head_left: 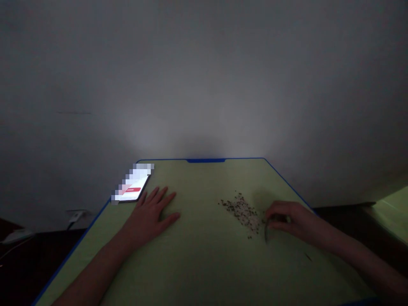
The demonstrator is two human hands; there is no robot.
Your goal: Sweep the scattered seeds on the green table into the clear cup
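My left hand (153, 214) lies flat on the green tabletop with its fingers spread, holding nothing. To the right of the middle is a loose pile of small pale and dark grains (244, 212), with a few strays around its edges. Just beside the pile's right side, my right hand (280, 214) is closed in a pinch. From its fingertips a thin, greyish curved piece (266, 233) points down toward the table; dim light hides what kind of thing it is.
A phone (134, 185) with a lit screen lies at the table's far left, beyond my left fingertips. The table (197, 187) has a blue rim and meets a grey wall (204, 85). A small dark sliver (307, 256) lies near my right forearm. A plug (76, 216) sits at the wall, lower left.
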